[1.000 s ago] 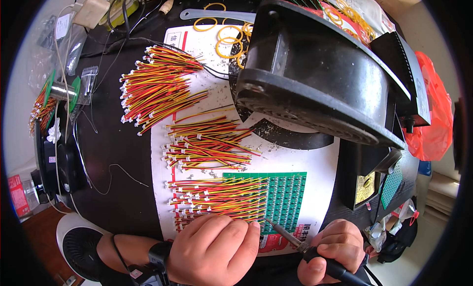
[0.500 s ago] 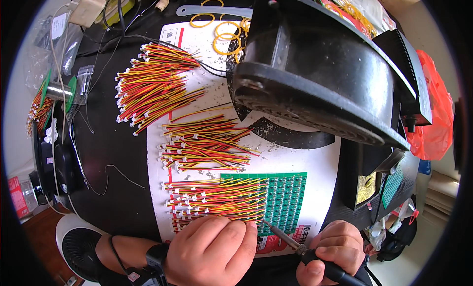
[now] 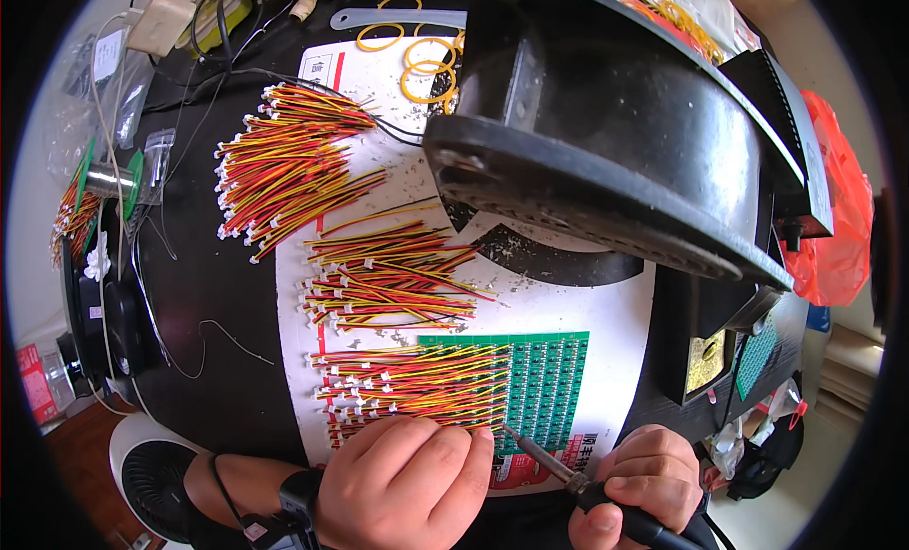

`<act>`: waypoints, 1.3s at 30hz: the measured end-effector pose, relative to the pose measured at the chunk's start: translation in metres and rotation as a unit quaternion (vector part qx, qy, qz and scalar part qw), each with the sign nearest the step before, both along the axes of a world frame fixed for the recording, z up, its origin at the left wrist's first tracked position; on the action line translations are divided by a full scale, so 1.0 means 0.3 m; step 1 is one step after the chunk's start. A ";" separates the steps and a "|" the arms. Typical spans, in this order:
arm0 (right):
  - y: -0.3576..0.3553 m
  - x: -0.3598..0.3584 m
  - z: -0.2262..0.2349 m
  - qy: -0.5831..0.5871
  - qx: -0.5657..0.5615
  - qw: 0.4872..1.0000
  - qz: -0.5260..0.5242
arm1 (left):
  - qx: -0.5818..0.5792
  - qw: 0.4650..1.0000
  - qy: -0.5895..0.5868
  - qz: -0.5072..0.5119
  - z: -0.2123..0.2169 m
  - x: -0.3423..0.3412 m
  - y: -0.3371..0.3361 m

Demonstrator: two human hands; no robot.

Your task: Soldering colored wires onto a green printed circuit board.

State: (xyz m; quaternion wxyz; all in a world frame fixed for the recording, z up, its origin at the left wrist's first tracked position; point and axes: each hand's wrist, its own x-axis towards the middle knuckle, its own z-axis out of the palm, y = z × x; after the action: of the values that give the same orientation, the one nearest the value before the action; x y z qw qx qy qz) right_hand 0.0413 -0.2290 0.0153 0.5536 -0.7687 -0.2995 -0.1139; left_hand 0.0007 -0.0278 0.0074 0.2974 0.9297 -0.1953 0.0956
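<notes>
My right hand (image 3: pixel 653 479) is closed round a soldering iron (image 3: pixel 592 493), whose tip meets the green circuit board (image 3: pixel 549 384) at the wire ends. Just left of that tip, my left hand (image 3: pixel 407 479) is closed with fingers pressed together over the lowest wires; what it pinches is hidden beneath the fingers. Rows of red, yellow and black wires with white connectors (image 3: pixel 407 370) lie side by side, their bare ends along the board's left part. The board's right part shows rows of small components without wires.
A big black fan (image 3: pixel 606 143) overhangs the white sheet (image 3: pixel 615 313). Beyond the board lie a smaller wire pile (image 3: pixel 393 275) and a larger wire bundle (image 3: pixel 294 167). A solder spool (image 3: pixel 112 181) stands at left. Rubber bands (image 3: pixel 428 77) lie at the back, a yellow cleaning sponge (image 3: pixel 705 361) at right.
The view has shifted slightly, so the fan sits a little further left in the picture. Both hands and the soldering iron hold nearly the same place at the board.
</notes>
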 end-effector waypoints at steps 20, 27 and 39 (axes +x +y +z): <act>0.017 -0.009 -0.041 -0.046 0.075 0.995 -0.041 | 0.010 1.000 0.018 0.012 0.034 -0.001 0.005; 0.003 -0.005 -0.015 -0.009 0.026 0.999 -0.016 | 0.013 1.000 -0.001 -0.004 0.002 0.013 0.008; -0.001 -0.002 -0.008 0.007 0.003 1.000 0.002 | 0.010 1.000 0.001 0.004 0.002 0.005 0.003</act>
State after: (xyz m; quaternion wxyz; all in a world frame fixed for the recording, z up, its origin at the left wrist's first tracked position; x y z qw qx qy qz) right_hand 0.0407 -0.2292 0.0129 0.5581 -0.7671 -0.2970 -0.1085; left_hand 0.0020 -0.0270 0.0080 0.2878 0.9334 -0.1925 0.0943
